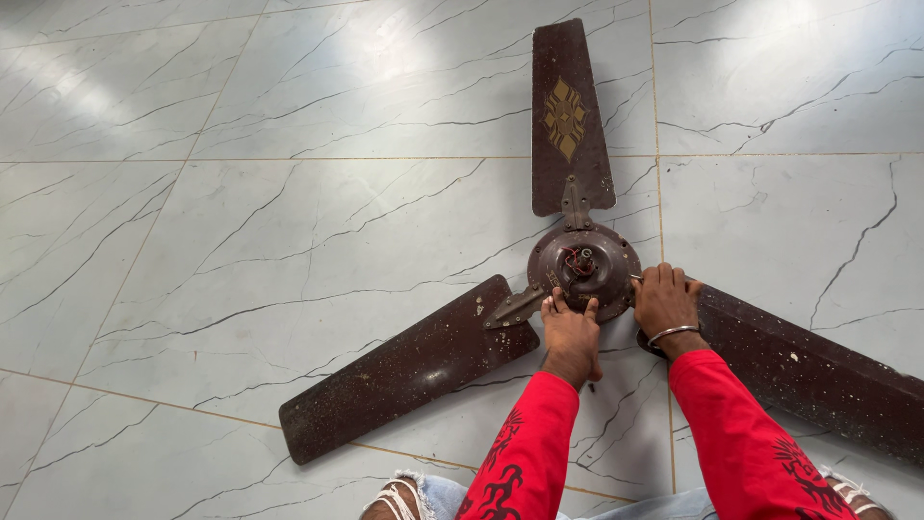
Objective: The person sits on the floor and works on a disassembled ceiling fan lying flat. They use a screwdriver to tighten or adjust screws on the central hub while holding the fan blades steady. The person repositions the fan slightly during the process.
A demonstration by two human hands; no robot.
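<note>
Centre-right of frame: left hand (570, 332) fingertips curled on ceiling fan (568, 250) motor hub (583, 262); right hand (664, 300) closed over blade root. Risks: snagging exposed wires (580, 260), scratching floor tiles (289, 193).

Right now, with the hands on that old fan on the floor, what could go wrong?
1. Bare red wires stick out of the round motor in the middle; the left hand grips its edge close by, so a finger might snag them.
2. The right hand rests where a blade joins the motor; fingers could get pinched there, or its metal bracelet could catch.
3. The blades look rusty, so they may scratch the shiny floor tiles if dragged.
</note>
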